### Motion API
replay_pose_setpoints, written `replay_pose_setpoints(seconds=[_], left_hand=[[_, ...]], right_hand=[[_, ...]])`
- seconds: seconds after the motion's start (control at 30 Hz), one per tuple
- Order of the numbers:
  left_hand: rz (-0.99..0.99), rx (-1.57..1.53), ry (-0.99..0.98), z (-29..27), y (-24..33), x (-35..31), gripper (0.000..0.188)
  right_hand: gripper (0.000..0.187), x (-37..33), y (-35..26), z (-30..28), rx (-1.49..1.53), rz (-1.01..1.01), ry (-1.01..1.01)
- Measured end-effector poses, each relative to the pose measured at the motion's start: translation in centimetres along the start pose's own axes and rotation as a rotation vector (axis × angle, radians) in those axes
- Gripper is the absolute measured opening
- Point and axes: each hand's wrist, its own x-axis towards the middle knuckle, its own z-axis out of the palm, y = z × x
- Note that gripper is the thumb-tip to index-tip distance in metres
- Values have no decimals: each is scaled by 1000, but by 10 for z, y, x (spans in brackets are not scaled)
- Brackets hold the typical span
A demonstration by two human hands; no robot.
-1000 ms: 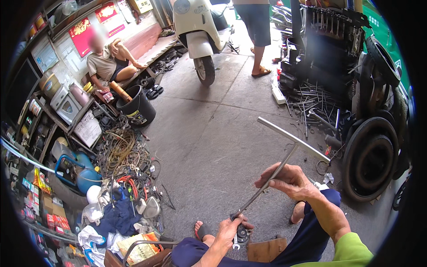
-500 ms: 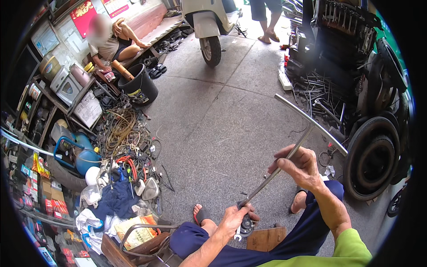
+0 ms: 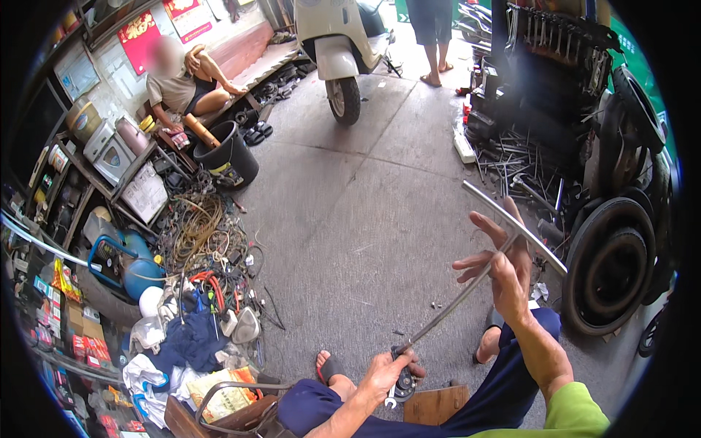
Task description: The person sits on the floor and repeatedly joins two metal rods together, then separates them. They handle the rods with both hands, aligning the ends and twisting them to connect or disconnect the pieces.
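Note:
My left hand (image 3: 381, 374) is closed around a dark round mechanical part (image 3: 404, 385) low in front of me; its exact kind is unclear. The open jaw of a small silver spanner (image 3: 391, 401) shows beneath those fingers. A long metal T-handle wrench (image 3: 456, 305) slants up from the part, its lower tip meeting it beside my left fingers. At the upper end, my right hand (image 3: 511, 266) lies against the shaft just below the crossbar, fingers spread wide and the thumb by the rod. A wooden block (image 3: 436, 406) sits below the part, between my feet.
Tangled cables (image 3: 201, 226) and cloths (image 3: 191, 332) are heaped at the left, near a black bucket (image 3: 230, 157). Wheels (image 3: 610, 263) and scattered metal rods (image 3: 526, 168) lie at the right. Ahead stand a scooter (image 3: 336, 58) and a person's legs (image 3: 434, 44); another person (image 3: 179, 91) sits back left.
My right hand has gone from pinching the shaft to spread fingers nearer the crossbar. The T-handle's top has dropped slightly. My left hand keeps its hold on the round part.

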Motion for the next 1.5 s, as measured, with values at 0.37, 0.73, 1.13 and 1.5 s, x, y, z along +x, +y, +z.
replay_pose_setpoints(seconds=[0.37,0.73,1.13,1.5], left_hand=[[-107,69,-134,-15,-20,3,29],[-359,209,-148,-32,-48,-10,26],[-215,485,-17,-50,-52,-19,26],[-1,800,5,-36,63,-23,33]], right_hand=[[52,16,-13,-34,-609,-531,64],[23,-3,-18,-53,-670,-618,-437],[23,-26,-6,-60,-768,-646,-557],[27,-17,-46,-54,-811,-862,-261]])
